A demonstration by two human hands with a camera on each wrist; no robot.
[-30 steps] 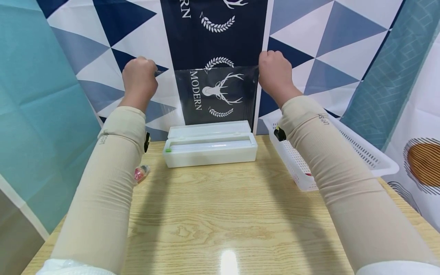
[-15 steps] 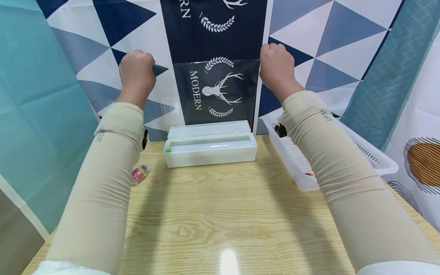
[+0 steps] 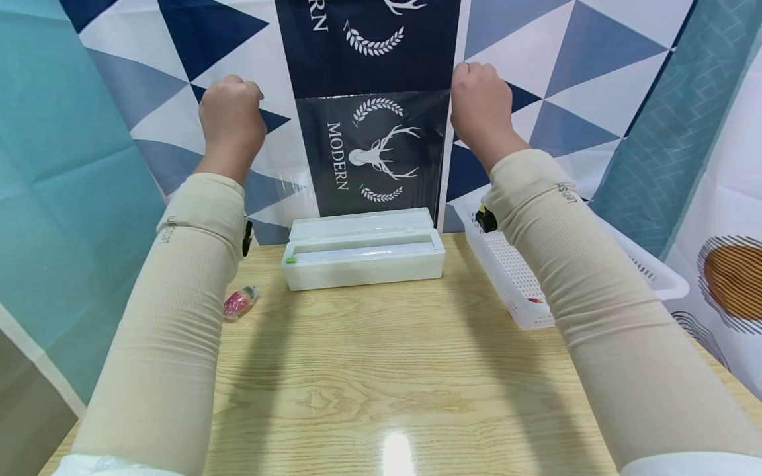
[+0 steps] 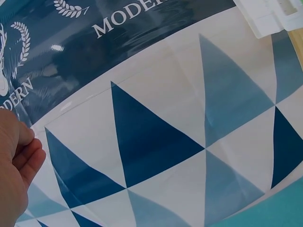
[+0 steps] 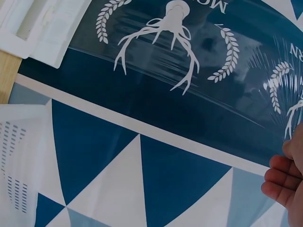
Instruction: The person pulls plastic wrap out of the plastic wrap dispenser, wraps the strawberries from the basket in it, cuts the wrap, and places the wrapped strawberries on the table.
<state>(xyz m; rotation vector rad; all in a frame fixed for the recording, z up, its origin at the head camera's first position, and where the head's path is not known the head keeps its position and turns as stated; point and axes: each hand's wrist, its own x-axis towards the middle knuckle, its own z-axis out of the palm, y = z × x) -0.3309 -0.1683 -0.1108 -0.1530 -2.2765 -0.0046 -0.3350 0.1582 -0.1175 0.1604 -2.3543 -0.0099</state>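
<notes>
A sheet of clear cling film (image 3: 381,109) stretches upward from a long white dispenser box (image 3: 364,271) whose lid stands back. My left hand (image 3: 232,122) pinches the film's upper left corner, fingers curled. Opposite it, my right hand (image 3: 481,109) grips the upper right corner. Creases and shine show on the film in the left wrist view, near the left hand (image 4: 16,161). In the right wrist view, folds fan out in the film (image 5: 279,71) towards the right hand (image 5: 286,177). A green tab (image 3: 291,260) sits at the box's left end.
A white perforated basket (image 3: 518,271) stands at the right, partly behind my right forearm, with something red inside. A small red item in clear wrapping (image 3: 241,303) lies beside my left forearm. Patterned cloth (image 3: 381,39) hangs behind the wooden table (image 3: 369,363).
Both hands have risen and moved slightly apart, drawing the film's top edge higher above the box. The box and basket have stayed in place.
</notes>
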